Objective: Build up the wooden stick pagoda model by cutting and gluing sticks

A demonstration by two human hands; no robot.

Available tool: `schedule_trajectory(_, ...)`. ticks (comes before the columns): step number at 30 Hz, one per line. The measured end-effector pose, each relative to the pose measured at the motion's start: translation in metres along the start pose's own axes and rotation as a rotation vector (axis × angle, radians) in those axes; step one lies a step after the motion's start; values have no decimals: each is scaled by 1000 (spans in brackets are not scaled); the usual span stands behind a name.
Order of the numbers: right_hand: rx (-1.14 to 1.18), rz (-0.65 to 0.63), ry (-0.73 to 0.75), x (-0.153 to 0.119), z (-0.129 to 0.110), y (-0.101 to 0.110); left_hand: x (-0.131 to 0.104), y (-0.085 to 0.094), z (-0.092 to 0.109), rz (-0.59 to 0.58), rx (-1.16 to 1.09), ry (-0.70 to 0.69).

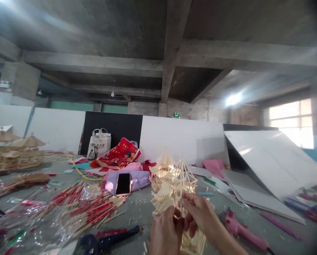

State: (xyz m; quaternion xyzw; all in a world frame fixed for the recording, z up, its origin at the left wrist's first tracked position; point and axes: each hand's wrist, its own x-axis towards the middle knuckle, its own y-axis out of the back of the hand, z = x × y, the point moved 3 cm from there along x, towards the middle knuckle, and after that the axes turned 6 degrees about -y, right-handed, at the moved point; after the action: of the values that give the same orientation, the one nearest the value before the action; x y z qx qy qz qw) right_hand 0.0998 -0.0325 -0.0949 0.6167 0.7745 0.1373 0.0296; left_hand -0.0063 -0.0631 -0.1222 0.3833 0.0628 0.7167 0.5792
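Observation:
A pale model tower built of thin wooden sticks (174, 184) stands on the grey table (137, 209) in front of me, with a pointed frame roof. My left hand (166, 230) wraps around its lower part from the left. My right hand (198, 214) pinches the sticks at the same level from the right, fingers curled onto the frame. Both hands touch each other at the model's base, which they partly hide.
Loose chopsticks in red wrappers (86, 209) lie left, with a phone (123, 183) on a purple bag. Blue-handled cutters (105, 242) lie near me; a pink glue gun (243, 232) lies right. Finished stick pavilions (17, 152) stand far left. White boards (272, 163) lean right.

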Motion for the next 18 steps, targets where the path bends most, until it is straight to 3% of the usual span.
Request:
schedule_trajectory(8,65,33,-1,3,-5,3,-2,-1,0,6,-20,-6)
schedule_trajectory(18,-103,130,60,18,0,7,-3,-3,-3,6,0,17)
